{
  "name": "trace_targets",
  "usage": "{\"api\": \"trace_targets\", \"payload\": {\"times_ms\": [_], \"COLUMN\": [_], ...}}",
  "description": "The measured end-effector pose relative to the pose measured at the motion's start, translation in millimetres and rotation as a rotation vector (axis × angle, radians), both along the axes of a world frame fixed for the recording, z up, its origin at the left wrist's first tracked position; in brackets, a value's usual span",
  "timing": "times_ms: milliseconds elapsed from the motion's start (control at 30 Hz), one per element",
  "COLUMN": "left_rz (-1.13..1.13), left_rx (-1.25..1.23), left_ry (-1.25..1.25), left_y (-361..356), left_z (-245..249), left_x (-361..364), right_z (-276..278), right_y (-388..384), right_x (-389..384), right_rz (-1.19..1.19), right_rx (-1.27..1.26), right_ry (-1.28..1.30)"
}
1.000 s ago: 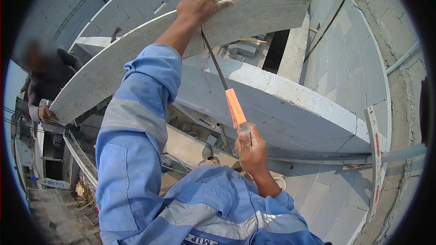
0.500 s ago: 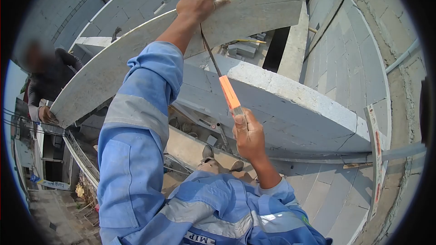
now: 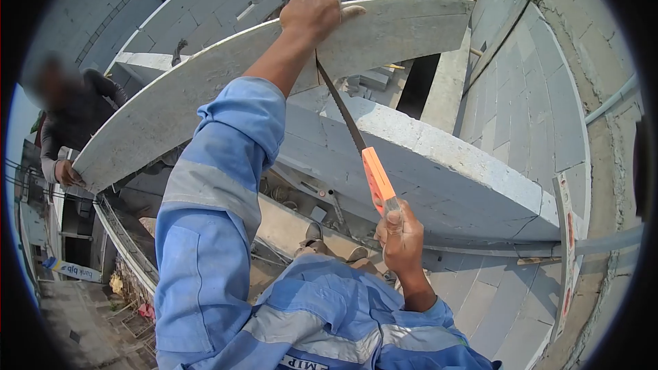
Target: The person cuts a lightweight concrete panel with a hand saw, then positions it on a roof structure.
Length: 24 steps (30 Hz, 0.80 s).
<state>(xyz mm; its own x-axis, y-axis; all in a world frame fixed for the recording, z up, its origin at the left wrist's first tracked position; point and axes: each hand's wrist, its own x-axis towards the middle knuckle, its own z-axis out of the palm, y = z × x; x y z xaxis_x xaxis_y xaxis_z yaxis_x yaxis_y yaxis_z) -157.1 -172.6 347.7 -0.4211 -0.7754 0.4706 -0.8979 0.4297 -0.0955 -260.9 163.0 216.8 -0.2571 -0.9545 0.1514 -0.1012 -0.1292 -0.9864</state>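
My right hand [image 3: 403,240] is closed around the orange handle of a handsaw [image 3: 351,123]. The saw's toothed blade slants up to the left, its far end against a long grey board [image 3: 391,27] just below my left wrist. My left hand [image 3: 314,17] grips the upper edge of this board, thumb stretched along its face. The board stands tilted over a wall of pale blocks [image 3: 439,140]. At its left end, a co-worker's hand [image 3: 68,173] holds the lower corner.
A spirit level [image 3: 566,253] leans at the right beside a curved block wall [image 3: 541,89]. My shoes stand on a narrow plank [image 3: 343,233], with a drop to lower ground at the left. The co-worker [image 3: 82,116] is at the left.
My right hand has drawn the handsaw back, down and to the right, so more blade shows. My left hand keeps its hold on the board; the view has shifted slightly.
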Motion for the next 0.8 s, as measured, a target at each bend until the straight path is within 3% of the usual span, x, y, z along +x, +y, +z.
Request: {"api": "trace_targets", "payload": {"times_ms": [33,100,167,200,333,433,533,633,733,800], "left_rz": [0.02,-0.004,-0.009,-0.008,0.015,0.034,-0.004,0.012,0.005,0.032], "left_rx": [0.074,0.058,0.045,0.04,0.089,0.114,0.088,0.007,-0.003,-0.018], "left_ry": [0.015,0.003,-0.009,0.005,0.016,0.005,-0.009,0.005,0.026,0.04], "left_y": [5,13,18,13,17,11,4,-4,-11,-15], "left_z": [3,11,14,20,10,7,0,4,-6,-5], "left_x": [-2,-2,1,2,0,1,-2,4,1,4], "right_z": [3,-8,5,10,-2,7,-17,-7,-5,-4], "right_y": [-6,-110,-145,-142,8,8,-123,-125,-3,18], "right_x": [1,19,39,36,0,-3,20,34,4,-4], "right_rz": [0.031,0.017,-0.014,-0.006,0.02,0.039,0.015,0.023,0.008,0.008], "right_rx": [0.071,-0.024,-0.091,-0.113,0.082,0.092,-0.034,-0.032,0.062,0.083], "right_ry": [-0.05,0.106,0.122,0.124,-0.006,-0.06,0.137,0.102,0.012,-0.014]}}
